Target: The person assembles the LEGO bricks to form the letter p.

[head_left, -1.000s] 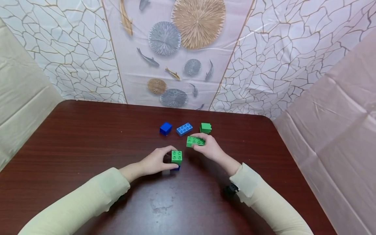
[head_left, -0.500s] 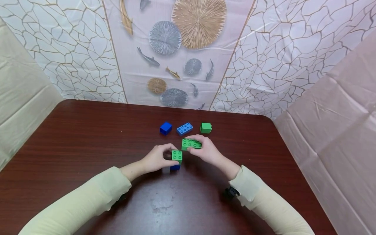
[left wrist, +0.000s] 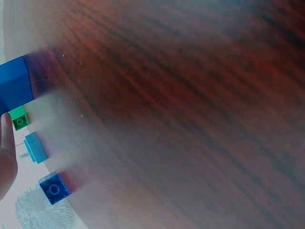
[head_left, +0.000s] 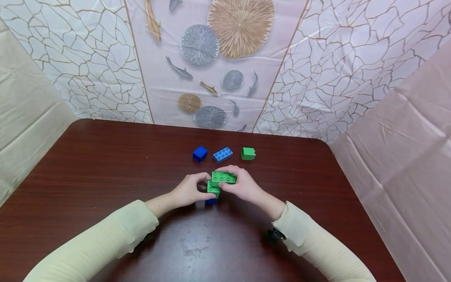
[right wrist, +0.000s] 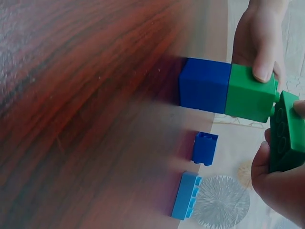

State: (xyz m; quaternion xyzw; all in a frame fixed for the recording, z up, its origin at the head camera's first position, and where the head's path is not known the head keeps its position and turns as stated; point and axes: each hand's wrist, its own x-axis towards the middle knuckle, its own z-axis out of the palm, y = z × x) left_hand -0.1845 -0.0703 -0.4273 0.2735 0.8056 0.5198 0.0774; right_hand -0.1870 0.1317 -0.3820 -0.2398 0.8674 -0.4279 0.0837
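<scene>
On the dark wooden table (head_left: 105, 164) stands a small stack: a green square brick (head_left: 212, 190) on a dark blue brick (head_left: 210, 201). My left hand (head_left: 197, 188) grips this stack from the left. My right hand (head_left: 233, 185) holds a long green brick (head_left: 223, 177) just above the stack's top, overlapping its right side. In the right wrist view the long green brick (right wrist: 286, 131) sits right at the studs of the green square brick (right wrist: 250, 93), which tops the blue brick (right wrist: 205, 85). Whether the two are pressed together I cannot tell.
Three loose bricks lie in a row beyond the hands: a dark blue small one (head_left: 200, 153), a light blue long one (head_left: 222, 154) and a green small one (head_left: 248, 153). Patterned sheets hang behind and beside the table.
My right hand has lifted the long green brick from the table and carried it left to the top of the stack. The left hand has stayed on the stack.
</scene>
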